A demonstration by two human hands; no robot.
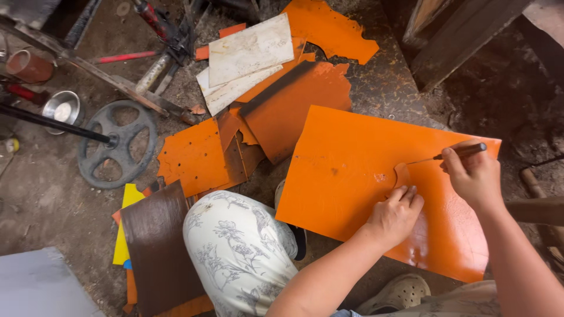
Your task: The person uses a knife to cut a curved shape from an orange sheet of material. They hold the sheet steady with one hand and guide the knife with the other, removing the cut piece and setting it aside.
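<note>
The left hand (395, 214) presses flat, fingers unclenched, pinning the large orange leather-like sheet (346, 170) to the floor while the right hand (470, 173) pinches a dark, thin tool (461, 151), probably a knife, along its curved line.

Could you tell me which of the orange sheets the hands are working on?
The largest orange sheet, nearest the person; the left hand presses it while the right hand holds a tool.

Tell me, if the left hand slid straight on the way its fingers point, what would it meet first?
Probably the curved cut line in the large orange sheet, just beyond the left hand; its fingertips already press the sheet there.
</note>
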